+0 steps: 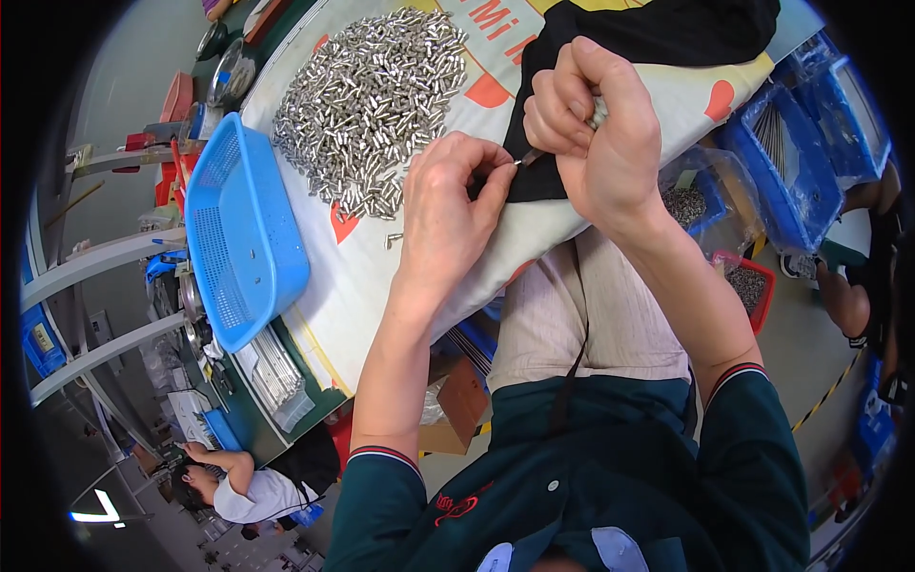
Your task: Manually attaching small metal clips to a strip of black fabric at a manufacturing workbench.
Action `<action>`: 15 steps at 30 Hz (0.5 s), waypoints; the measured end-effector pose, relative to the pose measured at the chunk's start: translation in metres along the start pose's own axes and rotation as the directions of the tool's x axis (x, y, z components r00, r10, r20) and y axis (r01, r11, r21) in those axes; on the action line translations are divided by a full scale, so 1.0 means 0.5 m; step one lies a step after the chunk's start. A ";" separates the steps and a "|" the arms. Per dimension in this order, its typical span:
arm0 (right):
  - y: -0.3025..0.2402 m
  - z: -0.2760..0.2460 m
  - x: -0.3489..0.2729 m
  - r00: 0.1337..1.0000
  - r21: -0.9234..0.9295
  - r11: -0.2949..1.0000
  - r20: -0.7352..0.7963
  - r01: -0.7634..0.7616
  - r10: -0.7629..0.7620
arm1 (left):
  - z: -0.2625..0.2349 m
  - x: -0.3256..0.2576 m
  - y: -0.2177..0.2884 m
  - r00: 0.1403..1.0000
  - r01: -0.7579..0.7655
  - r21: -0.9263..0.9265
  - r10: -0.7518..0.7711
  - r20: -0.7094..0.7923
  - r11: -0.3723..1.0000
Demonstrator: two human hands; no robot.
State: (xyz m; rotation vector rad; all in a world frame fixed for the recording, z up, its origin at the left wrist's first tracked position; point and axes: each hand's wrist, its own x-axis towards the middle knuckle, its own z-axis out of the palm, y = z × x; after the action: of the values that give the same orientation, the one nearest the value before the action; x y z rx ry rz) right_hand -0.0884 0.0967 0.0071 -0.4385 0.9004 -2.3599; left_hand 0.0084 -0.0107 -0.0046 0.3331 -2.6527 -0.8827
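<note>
Left hand (pixel 450 202) pinches a tiny shiny silver part (pixel 518 163); right hand (pixel 612 143), closed, grips a tool (pixel 599 113).

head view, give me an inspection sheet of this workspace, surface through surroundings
Surface: pale patterned cloth, with black cloth lying partly over it.
Job's things: heap of small metal parts; a couple lie apart near the left wrist.
Clutter: blue basket left of the heap, a few bits inside.
Hands: left hand pinches a small piece; right hand grips a mostly hidden tool, its tip close to the piece.
Cables: dark cord over the lap, kind unclear.
Surroundings: co-worker at lower left; blue crate at right.
</note>
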 end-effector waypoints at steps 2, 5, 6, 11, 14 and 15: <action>0.000 0.002 0.001 1.000 -0.009 1.000 0.005 0.010 -0.010 | 0.000 -0.001 -0.001 1.000 0.005 0.001 -0.005 -0.001 1.000; 0.000 0.003 0.000 1.000 -0.012 1.000 0.008 0.009 -0.009 | 0.000 -0.002 0.000 1.000 0.001 0.004 -0.001 0.003 1.000; 0.000 0.003 0.000 1.000 -0.013 1.000 0.007 0.009 -0.009 | 0.000 -0.001 0.001 1.000 0.003 0.002 -0.003 0.003 1.000; -0.001 0.006 -0.001 1.000 -0.027 1.000 0.008 0.013 -0.012 | 0.000 -0.002 0.001 1.000 0.006 -0.007 -0.006 0.002 1.000; -0.004 0.014 -0.003 1.000 -0.059 0.998 -0.002 0.012 -0.012 | 0.001 -0.002 0.002 1.000 -0.004 -0.002 0.004 -0.003 1.000; -0.005 0.015 -0.002 1.000 -0.060 0.998 -0.002 0.012 -0.012 | 0.002 -0.003 0.002 1.000 -0.005 -0.003 0.005 -0.003 1.000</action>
State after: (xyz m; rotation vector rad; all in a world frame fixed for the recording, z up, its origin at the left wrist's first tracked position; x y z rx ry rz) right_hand -0.0851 0.0951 0.0141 -0.4663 0.9740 -2.3500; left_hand 0.0093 -0.0091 -0.0049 0.3271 -2.6479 -0.8838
